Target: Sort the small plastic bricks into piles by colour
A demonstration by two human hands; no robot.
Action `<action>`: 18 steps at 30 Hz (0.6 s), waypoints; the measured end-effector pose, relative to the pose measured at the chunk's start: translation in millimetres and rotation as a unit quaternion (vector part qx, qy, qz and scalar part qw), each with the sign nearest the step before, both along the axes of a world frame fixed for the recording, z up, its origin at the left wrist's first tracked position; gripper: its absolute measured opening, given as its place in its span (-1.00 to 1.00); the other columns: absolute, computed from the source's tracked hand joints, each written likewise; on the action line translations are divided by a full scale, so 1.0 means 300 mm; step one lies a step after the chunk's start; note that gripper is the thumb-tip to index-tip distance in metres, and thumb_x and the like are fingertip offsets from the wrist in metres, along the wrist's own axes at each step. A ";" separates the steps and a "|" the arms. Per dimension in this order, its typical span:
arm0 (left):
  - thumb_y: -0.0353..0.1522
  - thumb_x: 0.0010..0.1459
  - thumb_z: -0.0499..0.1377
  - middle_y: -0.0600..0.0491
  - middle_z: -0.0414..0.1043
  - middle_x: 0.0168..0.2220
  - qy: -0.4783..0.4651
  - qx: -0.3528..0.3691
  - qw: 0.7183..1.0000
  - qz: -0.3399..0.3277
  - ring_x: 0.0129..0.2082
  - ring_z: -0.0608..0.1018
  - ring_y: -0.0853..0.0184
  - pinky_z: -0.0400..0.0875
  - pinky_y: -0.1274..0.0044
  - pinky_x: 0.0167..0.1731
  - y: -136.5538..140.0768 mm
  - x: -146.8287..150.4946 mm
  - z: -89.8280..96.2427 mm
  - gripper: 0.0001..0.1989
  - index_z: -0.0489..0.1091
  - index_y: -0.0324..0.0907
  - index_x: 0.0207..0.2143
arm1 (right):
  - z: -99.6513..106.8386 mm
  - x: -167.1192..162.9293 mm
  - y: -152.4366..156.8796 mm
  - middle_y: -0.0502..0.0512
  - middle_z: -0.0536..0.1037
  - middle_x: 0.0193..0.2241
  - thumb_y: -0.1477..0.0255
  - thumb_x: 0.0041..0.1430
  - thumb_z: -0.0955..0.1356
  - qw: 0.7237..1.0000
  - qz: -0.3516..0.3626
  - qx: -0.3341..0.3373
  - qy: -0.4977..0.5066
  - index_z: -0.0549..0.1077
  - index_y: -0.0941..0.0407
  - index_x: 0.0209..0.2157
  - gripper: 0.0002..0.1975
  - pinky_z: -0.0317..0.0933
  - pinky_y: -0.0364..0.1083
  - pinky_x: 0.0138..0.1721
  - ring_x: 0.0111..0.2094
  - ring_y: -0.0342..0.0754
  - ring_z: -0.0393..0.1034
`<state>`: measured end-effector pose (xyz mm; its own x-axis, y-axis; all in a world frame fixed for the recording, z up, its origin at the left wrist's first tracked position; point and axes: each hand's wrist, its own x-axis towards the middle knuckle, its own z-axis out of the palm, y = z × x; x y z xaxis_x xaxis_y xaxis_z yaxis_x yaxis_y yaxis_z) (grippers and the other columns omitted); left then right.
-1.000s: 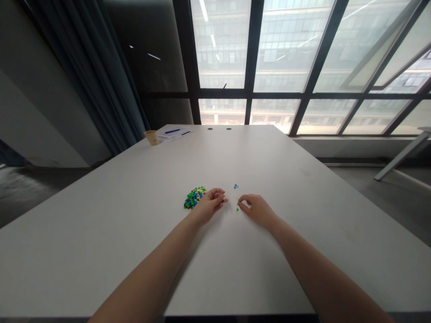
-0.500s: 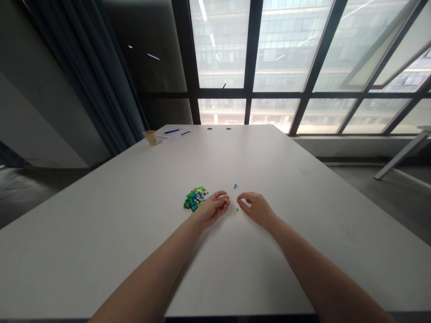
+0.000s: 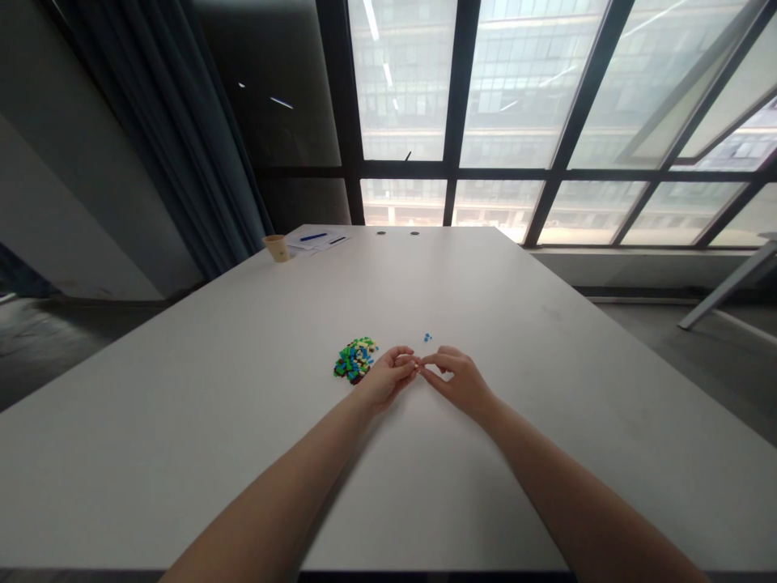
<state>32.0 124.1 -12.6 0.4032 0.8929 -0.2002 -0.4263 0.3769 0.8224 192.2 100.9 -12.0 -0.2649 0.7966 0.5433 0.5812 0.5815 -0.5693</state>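
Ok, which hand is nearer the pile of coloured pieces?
Left. The left hand is close beside the pile, on its right; the right hand is farther right, beyond the left hand's fingertips.

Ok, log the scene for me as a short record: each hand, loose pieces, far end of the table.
Left hand: small pale piece at its fingertips, shape too small to tell
Right hand: fingertips meeting the left's; own grip unclear
Pile: mixed green, blue, pale and dark pieces, beside left hand
Loose: small blue pieces, beyond the hands
Far end, left: tan cup, papers, blue pen
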 end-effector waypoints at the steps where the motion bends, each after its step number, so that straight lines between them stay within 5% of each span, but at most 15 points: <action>1: -0.49 -0.28 0.34 0.16 0.38 -0.49 0.005 0.003 1.000 -0.001 -0.46 0.45 0.55 0.31 0.70 -0.36 -0.002 0.001 -0.001 -0.62 0.24 -0.23 -0.38 | -0.003 -0.003 0.000 -0.03 0.32 -0.58 0.42 0.06 0.30 1.000 0.000 0.001 0.001 0.49 0.08 -0.35 -0.86 0.11 -0.17 -0.38 -0.49 -0.18 0.20; 7: -0.46 -0.25 0.31 0.16 0.37 -0.47 0.041 0.033 0.999 0.000 -0.43 0.47 0.50 0.32 0.58 -0.26 -0.007 0.015 -0.010 -0.66 0.25 -0.22 -0.39 | 0.003 -0.001 0.012 -0.03 0.33 -0.57 0.45 0.05 0.29 1.000 -0.006 -0.007 0.008 0.48 0.09 -0.40 -0.88 0.11 -0.19 -0.41 -0.50 -0.19 0.20; 10: -0.46 -0.10 0.19 0.08 0.38 -0.37 0.186 0.123 0.974 0.039 -0.40 0.47 0.44 0.34 0.52 -0.26 0.017 -0.004 -0.007 -0.83 0.25 -0.22 -0.39 | -0.011 0.061 0.056 0.00 0.36 -0.51 0.45 0.03 0.28 0.997 -0.076 -0.023 -0.015 0.45 0.12 -0.43 -0.89 0.12 -0.18 -0.38 -0.47 -0.18 0.22; 12: -0.50 -0.03 0.09 0.05 0.38 -0.32 0.364 0.230 0.899 0.072 -0.35 0.46 0.40 0.33 0.49 -0.24 0.038 -0.037 0.003 -0.89 0.28 -0.21 -0.38 | -0.036 0.118 0.097 0.03 0.38 -0.47 0.45 0.02 0.27 0.985 -0.163 -0.042 -0.040 0.45 0.12 -0.45 -0.88 0.13 -0.16 -0.33 -0.43 -0.15 0.24; 14: -0.51 0.01 0.03 0.02 0.37 -0.26 0.546 0.319 0.769 0.095 -0.24 0.42 0.33 0.28 0.45 -0.18 0.054 -0.078 0.015 -0.84 0.33 -0.18 -0.34 | -0.064 0.168 0.138 0.06 0.38 -0.45 0.44 0.03 0.26 0.963 -0.245 -0.074 -0.086 0.46 0.13 -0.46 -0.85 0.12 -0.14 -0.28 -0.37 -0.12 0.26; 16: -0.48 0.05 0.00 -0.01 0.35 -0.20 0.676 0.342 0.646 0.095 -0.13 0.36 0.25 0.24 0.40 -0.15 0.062 -0.115 0.026 -0.78 0.36 -0.14 -0.27 | -0.084 0.196 0.174 0.07 0.39 -0.42 0.45 0.04 0.25 0.945 -0.278 -0.111 -0.134 0.47 0.12 -0.45 -0.84 0.11 -0.15 -0.28 -0.35 -0.12 0.28; 18: -0.43 0.08 -0.01 -0.04 0.33 -0.15 0.748 0.325 0.574 0.076 -0.10 0.32 0.18 0.25 0.38 -0.18 0.063 -0.138 0.030 -0.76 0.37 -0.13 -0.22 | -0.091 0.199 0.203 0.08 0.41 -0.39 0.46 0.04 0.24 0.934 -0.288 -0.130 -0.168 0.48 0.12 -0.43 -0.83 0.09 -0.16 -0.31 -0.34 -0.12 0.28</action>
<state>-9.4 142.9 -3.5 0.1208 0.9772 0.1744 0.9523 -0.1637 0.2577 251.8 161.8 -39.3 0.1273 0.9532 0.2743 0.9264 -0.0154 -0.3763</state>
